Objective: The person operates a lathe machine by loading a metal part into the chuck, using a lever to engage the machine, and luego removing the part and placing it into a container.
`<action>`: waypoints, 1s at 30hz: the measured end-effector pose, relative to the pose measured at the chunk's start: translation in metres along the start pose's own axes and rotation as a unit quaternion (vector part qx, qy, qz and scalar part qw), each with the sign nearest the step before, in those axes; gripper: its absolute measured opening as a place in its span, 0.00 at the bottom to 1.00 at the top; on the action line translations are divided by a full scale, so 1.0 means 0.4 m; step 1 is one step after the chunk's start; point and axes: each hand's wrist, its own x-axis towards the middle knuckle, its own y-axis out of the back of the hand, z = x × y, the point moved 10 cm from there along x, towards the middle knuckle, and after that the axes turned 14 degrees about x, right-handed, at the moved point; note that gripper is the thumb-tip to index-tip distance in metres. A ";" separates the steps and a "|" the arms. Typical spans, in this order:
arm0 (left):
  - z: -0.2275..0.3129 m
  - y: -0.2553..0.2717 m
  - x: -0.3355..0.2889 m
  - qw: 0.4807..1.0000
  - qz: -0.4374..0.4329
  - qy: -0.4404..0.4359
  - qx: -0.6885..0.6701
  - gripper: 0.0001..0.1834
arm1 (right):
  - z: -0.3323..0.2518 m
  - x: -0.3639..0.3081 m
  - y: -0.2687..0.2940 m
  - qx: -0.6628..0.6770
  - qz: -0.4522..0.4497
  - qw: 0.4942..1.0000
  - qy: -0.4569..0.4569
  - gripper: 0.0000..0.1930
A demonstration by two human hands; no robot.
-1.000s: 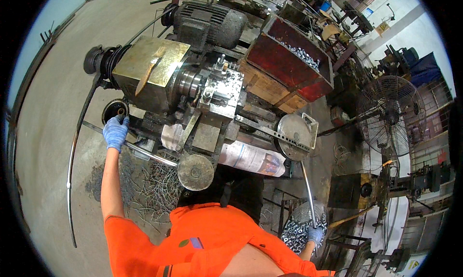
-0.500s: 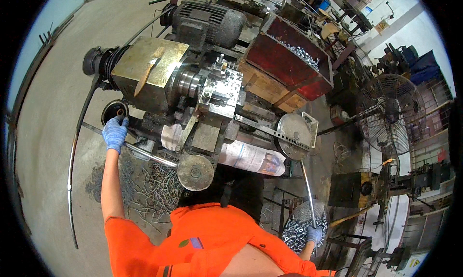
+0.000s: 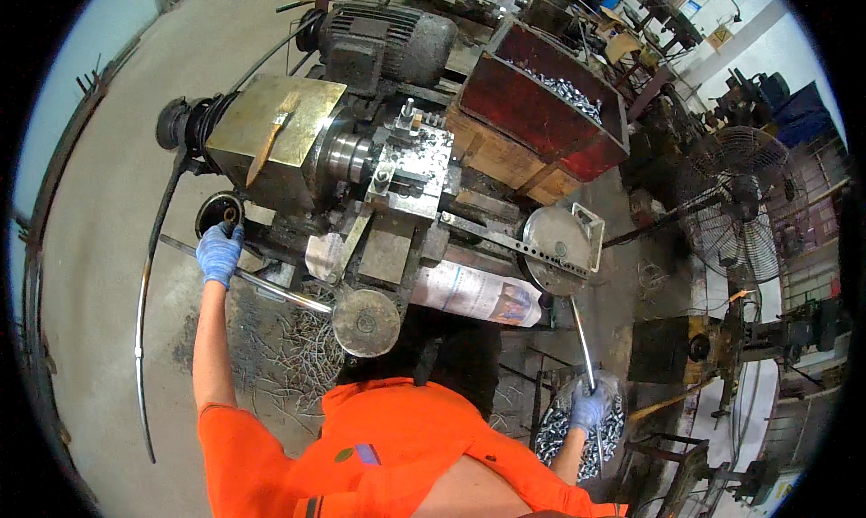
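Observation:
My left hand (image 3: 219,254), in a blue glove, has its fingers bunched at the near rim of a round black cup (image 3: 209,208). A small brownish round thing shows at the fingertips; whether they grip it I cannot make out. Farther right, my gloved right hand (image 3: 591,407) is closed round a long metal lever (image 3: 582,333), which runs down from a round steel disc (image 3: 552,234) on the machine. Below this hand stands a basin of small shiny metal parts (image 3: 613,437). Between my hands is a lathe-like machine with a bright steel slide block (image 3: 422,166).
A brush (image 3: 268,143) lies on the brassy machine cover (image 3: 239,112). Behind the machine, a red bin (image 3: 532,112) of metal parts rests on a wooden crate (image 3: 492,152). A large fan (image 3: 740,189) stands right. Metal shavings (image 3: 311,356) litter the floor; another lever (image 3: 280,292) sticks out left.
My right hand has moved up along the lever, and a length of it now shows below the hand. My left hand has stayed beside the cup, with its fingers shifted slightly.

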 end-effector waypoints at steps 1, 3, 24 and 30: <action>0.005 0.002 0.001 1.000 0.013 -0.002 -0.004 0.18 | -0.058 0.025 -0.005 -0.020 -0.003 1.000 0.012 0.27; 0.014 0.014 -0.004 1.000 0.015 -0.003 -0.001 0.18 | -0.123 0.062 -0.018 -0.060 -0.013 0.997 0.052 0.25; -0.053 -0.022 -0.046 0.881 0.011 0.039 -0.471 0.15 | -0.414 0.550 -0.171 -0.054 0.005 0.983 0.174 0.38; -0.348 -0.230 -0.093 0.901 0.054 0.167 -0.396 0.14 | -0.247 0.313 -0.204 0.099 -0.079 0.982 0.143 0.33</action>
